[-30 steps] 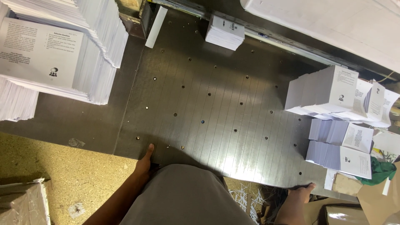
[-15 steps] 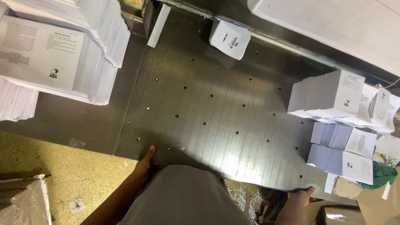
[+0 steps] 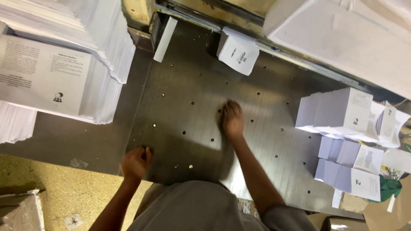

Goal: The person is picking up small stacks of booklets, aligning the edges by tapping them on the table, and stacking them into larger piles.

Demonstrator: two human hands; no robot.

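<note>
Reaching over the metal table (image 3: 274,141), the right hand (image 3: 232,120) has empty, blurry fingers well below the small paper stack (image 3: 239,52), while the left hand (image 3: 136,162) is curled at the table's edge.

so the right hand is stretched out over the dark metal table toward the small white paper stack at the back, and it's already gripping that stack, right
Not quite. The head view shows the right hand stretched out over the dark metal table, but it holds nothing: the small white paper stack at the back lies well apart from the fingers, untouched. The rest stands.
</note>
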